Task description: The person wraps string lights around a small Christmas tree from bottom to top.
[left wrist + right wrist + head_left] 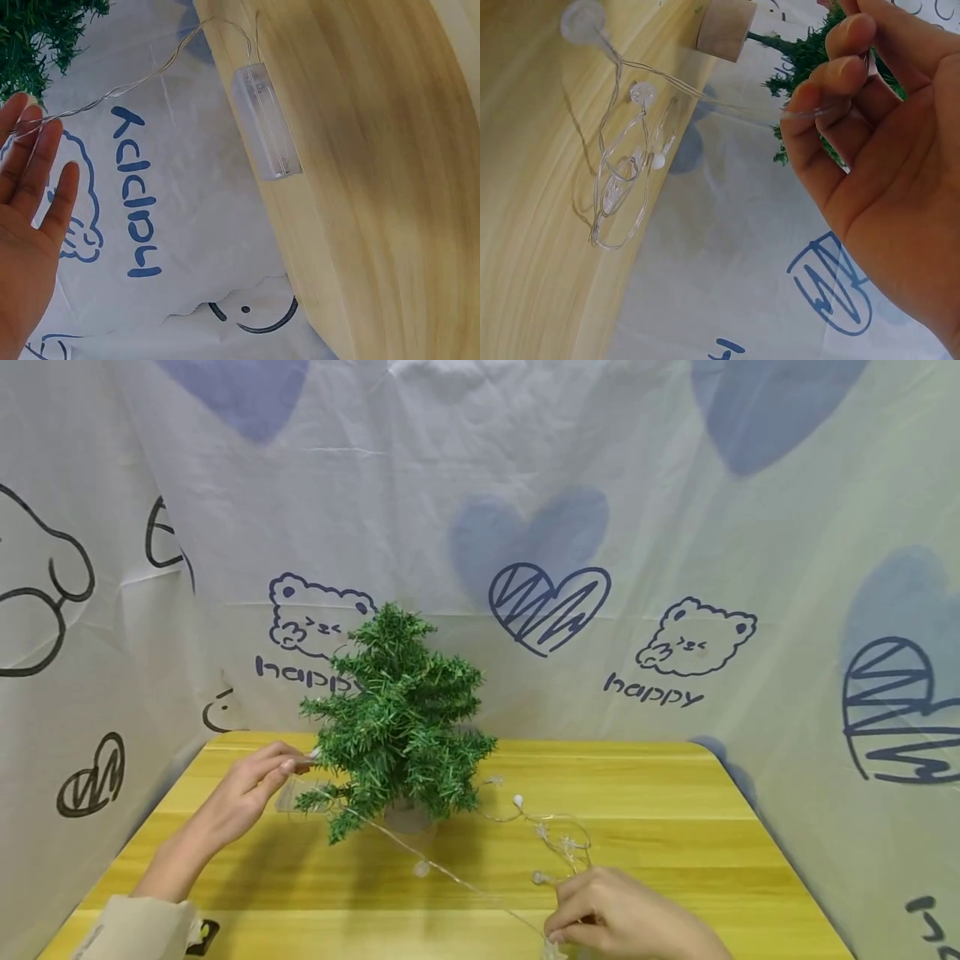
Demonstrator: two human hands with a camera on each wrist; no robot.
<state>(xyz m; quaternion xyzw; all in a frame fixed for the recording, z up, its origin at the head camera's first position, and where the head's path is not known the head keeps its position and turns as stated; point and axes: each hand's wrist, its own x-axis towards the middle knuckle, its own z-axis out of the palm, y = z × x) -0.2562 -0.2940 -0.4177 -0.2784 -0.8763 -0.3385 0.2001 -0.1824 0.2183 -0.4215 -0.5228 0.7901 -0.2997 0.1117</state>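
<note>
A small artificial Christmas tree (401, 727) stands upright on a round wooden base (726, 28). At its left side, my left hand (251, 785) pinches the thin wire of a string of fairy lights between thumb and fingers; the left wrist view shows the twisted wire (112, 94) running from these fingers (46, 150) to a clear battery box (266, 124) on the table. My right hand (618, 914), near the front, pinches another stretch of the string lights (465, 883) with curled fingers. This stretch slants across in front of the tree, with one round bulb (422, 868) on it.
A loose loop of the lights (577, 839), with clear star and ball bulbs, lies right of the tree on the wooden table (675, 802). Behind and at both sides hangs a white printed cloth (420, 527). A dark object (202, 937) shows beside the left sleeve (138, 927).
</note>
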